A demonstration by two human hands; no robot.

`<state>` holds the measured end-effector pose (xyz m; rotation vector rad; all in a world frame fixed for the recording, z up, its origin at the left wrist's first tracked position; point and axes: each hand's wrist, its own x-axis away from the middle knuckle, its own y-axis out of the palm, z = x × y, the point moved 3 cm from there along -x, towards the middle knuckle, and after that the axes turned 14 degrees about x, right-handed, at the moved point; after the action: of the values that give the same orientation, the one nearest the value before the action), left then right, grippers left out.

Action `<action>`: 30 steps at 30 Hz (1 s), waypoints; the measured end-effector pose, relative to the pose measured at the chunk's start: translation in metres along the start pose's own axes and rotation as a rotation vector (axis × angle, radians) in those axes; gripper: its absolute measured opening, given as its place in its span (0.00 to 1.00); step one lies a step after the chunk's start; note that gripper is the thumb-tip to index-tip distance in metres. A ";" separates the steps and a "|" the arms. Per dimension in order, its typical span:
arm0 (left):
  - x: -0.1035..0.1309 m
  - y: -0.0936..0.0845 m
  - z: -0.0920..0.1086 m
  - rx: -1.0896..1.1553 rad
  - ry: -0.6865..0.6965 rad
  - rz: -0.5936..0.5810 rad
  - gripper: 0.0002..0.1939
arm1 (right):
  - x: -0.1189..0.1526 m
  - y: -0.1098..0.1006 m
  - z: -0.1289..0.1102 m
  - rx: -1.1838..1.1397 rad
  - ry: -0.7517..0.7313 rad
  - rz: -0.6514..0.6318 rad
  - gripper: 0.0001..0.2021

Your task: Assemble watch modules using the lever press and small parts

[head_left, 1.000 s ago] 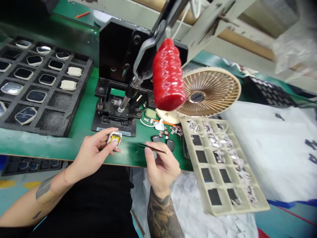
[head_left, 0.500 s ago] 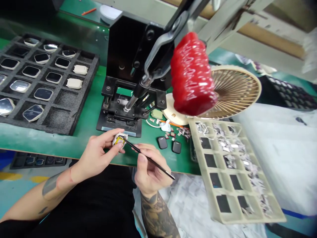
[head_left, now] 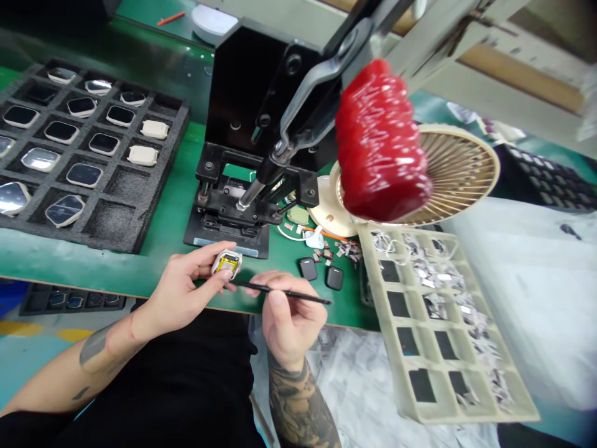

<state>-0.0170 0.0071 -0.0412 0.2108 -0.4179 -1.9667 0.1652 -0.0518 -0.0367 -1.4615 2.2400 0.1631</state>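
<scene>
Between thumb and fingers, my left hand (head_left: 186,289) holds a small white watch case (head_left: 227,265) with its open side up, showing a yellow part inside. Black tweezers (head_left: 293,294) lie in the grip of my right hand (head_left: 291,317), nearly level, their tip close to the lower right edge of the case. Whether the tip touches the case or my left fingers is unclear. Both hands are over the front edge of the green table (head_left: 163,267), just before the base of a black press (head_left: 226,239).
A grey foam tray (head_left: 100,199) of watch cases lies at left. The press has a red handle (head_left: 382,149). Two black square pieces (head_left: 334,278) and small loose parts lie right of the press, beside a divided beige tray (head_left: 394,373) and a fan (head_left: 459,174).
The tweezers' tip has come out of the watch case and dropped to its lower right. The tweezers are now flatter, and my right hand has turned slightly. My left hand keeps its hold.
</scene>
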 end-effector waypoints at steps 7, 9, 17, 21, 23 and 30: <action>-0.003 0.001 0.000 0.129 0.023 0.043 0.24 | -0.001 -0.010 0.000 0.093 -0.182 0.210 0.10; -0.002 0.001 -0.001 0.115 0.025 0.037 0.23 | -0.001 -0.007 0.001 0.092 -0.156 0.157 0.10; -0.001 0.000 -0.002 0.069 0.033 0.005 0.23 | 0.000 0.007 0.003 0.059 -0.085 0.067 0.11; -0.001 0.000 -0.003 0.064 0.032 -0.014 0.23 | -0.003 0.009 0.004 0.029 -0.052 0.048 0.10; -0.001 0.000 -0.002 0.101 0.038 -0.015 0.25 | -0.002 0.009 0.004 -0.021 -0.045 0.027 0.10; -0.003 0.001 0.006 0.206 0.088 0.029 0.06 | 0.004 -0.001 -0.002 -0.046 -0.180 0.045 0.11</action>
<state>-0.0176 0.0105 -0.0352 0.4190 -0.5629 -1.8776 0.1644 -0.0565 -0.0368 -1.3628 2.1371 0.3483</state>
